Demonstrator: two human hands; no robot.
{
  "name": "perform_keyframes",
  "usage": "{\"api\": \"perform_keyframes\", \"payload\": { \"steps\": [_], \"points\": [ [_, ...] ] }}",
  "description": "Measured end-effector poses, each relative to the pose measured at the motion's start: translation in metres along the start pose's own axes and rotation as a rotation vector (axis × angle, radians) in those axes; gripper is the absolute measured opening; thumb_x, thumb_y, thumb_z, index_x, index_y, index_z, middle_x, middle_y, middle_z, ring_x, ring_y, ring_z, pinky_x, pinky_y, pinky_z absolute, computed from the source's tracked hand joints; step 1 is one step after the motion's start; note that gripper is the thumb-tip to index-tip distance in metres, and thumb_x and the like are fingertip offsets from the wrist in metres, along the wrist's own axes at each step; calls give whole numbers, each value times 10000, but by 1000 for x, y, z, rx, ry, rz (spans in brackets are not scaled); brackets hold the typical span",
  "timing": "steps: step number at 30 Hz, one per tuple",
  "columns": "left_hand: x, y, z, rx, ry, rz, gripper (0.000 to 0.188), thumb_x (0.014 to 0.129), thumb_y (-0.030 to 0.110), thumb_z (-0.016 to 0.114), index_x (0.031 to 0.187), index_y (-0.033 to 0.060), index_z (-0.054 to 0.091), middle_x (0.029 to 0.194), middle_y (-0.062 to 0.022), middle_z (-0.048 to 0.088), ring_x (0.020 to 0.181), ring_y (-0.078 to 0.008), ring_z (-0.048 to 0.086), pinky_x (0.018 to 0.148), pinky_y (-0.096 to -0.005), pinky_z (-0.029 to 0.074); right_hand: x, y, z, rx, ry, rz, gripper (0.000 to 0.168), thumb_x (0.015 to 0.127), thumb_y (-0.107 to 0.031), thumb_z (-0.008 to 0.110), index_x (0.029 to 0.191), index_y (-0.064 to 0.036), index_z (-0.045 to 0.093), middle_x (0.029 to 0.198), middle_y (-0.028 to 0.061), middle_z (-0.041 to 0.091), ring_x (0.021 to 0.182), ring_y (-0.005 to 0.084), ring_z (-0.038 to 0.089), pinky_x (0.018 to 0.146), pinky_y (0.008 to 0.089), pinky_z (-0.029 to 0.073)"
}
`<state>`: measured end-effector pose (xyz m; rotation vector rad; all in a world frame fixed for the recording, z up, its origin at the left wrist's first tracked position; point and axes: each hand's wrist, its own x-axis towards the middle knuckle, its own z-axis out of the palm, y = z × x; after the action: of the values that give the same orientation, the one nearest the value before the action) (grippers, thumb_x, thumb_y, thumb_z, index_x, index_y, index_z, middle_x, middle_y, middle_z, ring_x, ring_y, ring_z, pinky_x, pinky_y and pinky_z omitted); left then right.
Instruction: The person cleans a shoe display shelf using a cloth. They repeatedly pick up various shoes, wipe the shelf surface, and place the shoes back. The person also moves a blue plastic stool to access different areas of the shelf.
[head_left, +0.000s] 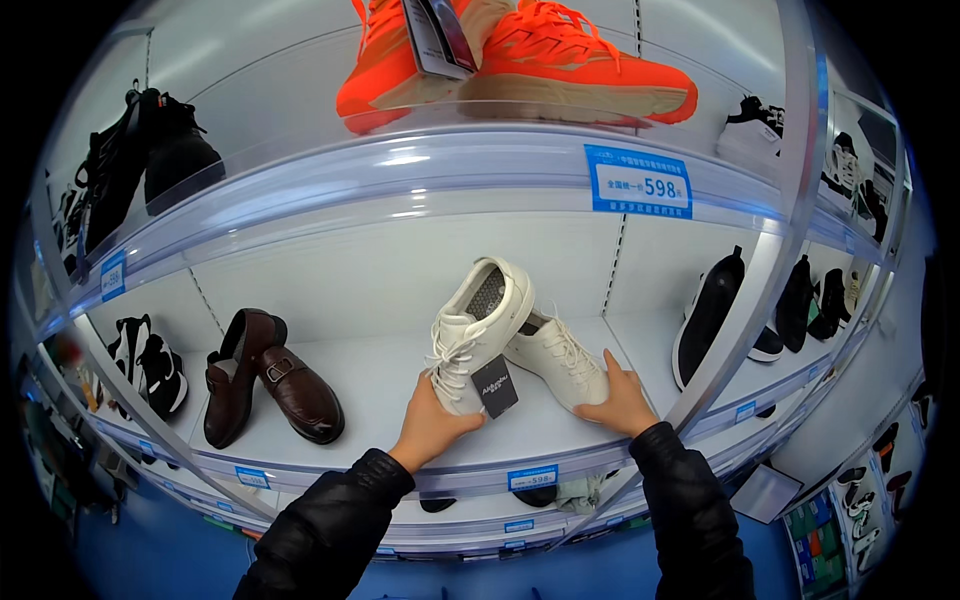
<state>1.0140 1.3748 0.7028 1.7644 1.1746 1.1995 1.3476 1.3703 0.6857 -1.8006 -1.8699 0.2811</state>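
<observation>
On the middle shelf (390, 442) in front of me is a pair of off-white lace-up sneakers. My left hand (435, 424) grips the toe of the left sneaker (454, 341), whose heel is raised and leans over the heel of its mate. A dark grey hang tag (496, 386) with writing dangles beside its laces. My right hand (621, 397) holds the right sneaker (559, 360) around the toe, thumb on the near side and fingers on the far side. That shoe points toward the lower right, and its heel is partly hidden behind the left one.
Brown leather buckle loafers (300, 390) stand to the left on the same shelf. Overhead, bright orange running shoes (585, 67) rest on a shelf with a clear front lip and a blue price label (639, 182). A slanting metal upright (739, 337) separates black slip-on shoes (709, 315) at right.
</observation>
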Motion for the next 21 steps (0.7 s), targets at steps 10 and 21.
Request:
{"api": "perform_keyframes", "payload": {
  "steps": [10, 21],
  "points": [
    [18, -17, 23, 111, -75, 12, 771, 635, 221, 878, 1253, -76, 526, 1131, -199, 664, 1056, -304, 659, 963, -381, 511, -3, 5, 3, 244, 28, -53, 1187, 642, -378, 873, 1533, 88, 242, 1277, 320, 574, 1186, 440, 559, 1059, 426, 434],
    [13, -1, 28, 82, -131, -102, 809, 718, 216, 864, 1338, -90, 444, 1248, -190, 601, 1153, -260, 600, 1001, -375, 484, -23, 21, 13, 320, 399, -150, 666, 872, -265, 741, 1395, 47, 472, 1197, 213, 600, 1054, 315, 565, 915, 392, 471]
  ]
}}
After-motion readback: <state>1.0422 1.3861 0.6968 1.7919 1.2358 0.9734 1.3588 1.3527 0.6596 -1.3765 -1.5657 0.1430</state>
